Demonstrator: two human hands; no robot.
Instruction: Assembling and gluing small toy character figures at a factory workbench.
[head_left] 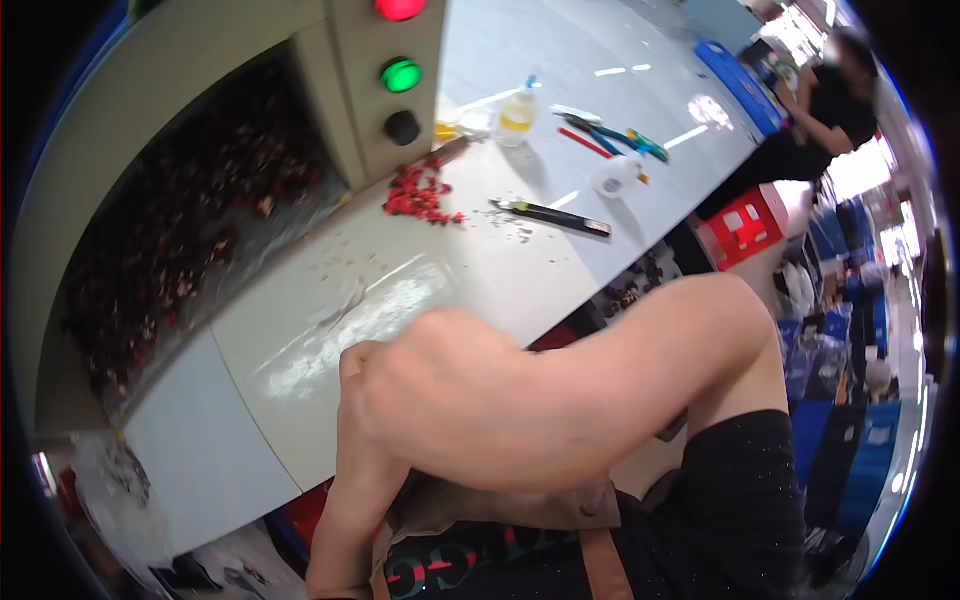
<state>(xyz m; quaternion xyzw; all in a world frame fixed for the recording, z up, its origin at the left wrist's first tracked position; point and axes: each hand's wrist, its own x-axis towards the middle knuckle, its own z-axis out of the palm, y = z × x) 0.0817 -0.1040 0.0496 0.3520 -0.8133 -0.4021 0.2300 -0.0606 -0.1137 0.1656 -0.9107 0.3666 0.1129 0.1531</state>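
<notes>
My right forearm bends in from the right, and my right hand is curled above the near edge of the white table. It meets my left hand, which is bent inward and mostly covered by it. Both hands look closed, with the fingers turned away, so whatever is between them is hidden. Motion blurs the right hand slightly. Beyond the hands, a thin pale strand and tiny pale scraps lie on the tabletop. Farther off rests a black-handled craft knife among dark crumbs, beside a heap of small red pieces.
At left stands a beige machine with a red light, a green light and a black knob; its opening holds dark and red scraps. Farther back are a yellow-labelled bottle, a small white bottle and pliers. A person sits at far right.
</notes>
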